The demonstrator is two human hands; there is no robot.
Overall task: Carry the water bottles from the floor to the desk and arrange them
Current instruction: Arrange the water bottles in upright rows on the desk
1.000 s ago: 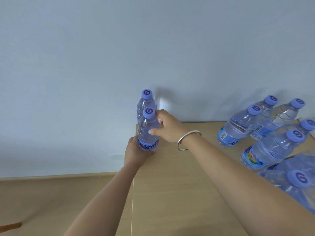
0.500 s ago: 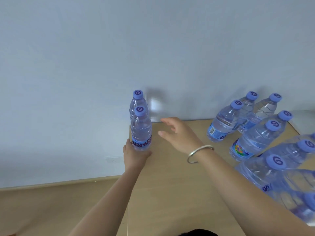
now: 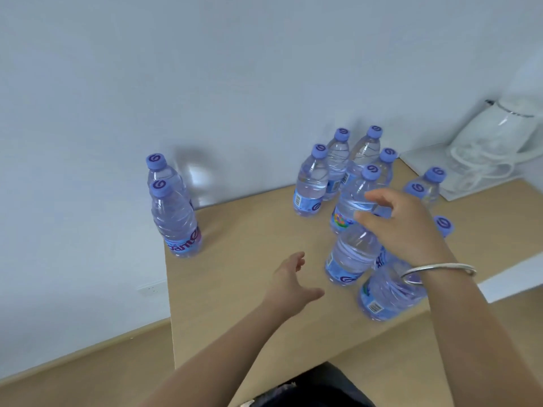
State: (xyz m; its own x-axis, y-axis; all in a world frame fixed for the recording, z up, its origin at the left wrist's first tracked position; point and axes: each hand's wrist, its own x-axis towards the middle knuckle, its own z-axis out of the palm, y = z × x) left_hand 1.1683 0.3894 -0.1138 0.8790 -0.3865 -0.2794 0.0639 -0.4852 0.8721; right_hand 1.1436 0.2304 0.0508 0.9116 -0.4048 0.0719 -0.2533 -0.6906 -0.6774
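Right hand [image 3: 402, 227]: arm reaches in from lower right, forearm over the desk's near right part, silver bangle [image 3: 437, 271] on the wrist. Fingers spread and loosely bent, grasping nothing; hand hovers above the cluster of bottles [image 3: 352, 254], its fingertips in front of one bottle's shoulder. Contact cannot be told, as the hand is motion-blurred.

Left hand [image 3: 289, 284]: arm comes up from bottom centre, palm turned toward the right, thumb out, fingers relaxed and apart. It holds nothing and hangs over bare desk [image 3: 235, 289], left of the nearest cluster bottle and apart from it.

Bottles: all upright, clear with purple caps. Pair [image 3: 173, 212] at the desk's far left corner, one directly behind the other, touching or nearly so, against the wall [image 3: 235, 69]. The cluster fills the right half, from the wall edge to the near edge; several stand close together, partly hidden by the right hand and wrist.

Beyond: white kettle [image 3: 499, 133] with coiled cord on a white surface at far right. Floor [image 3: 88, 377] below left.
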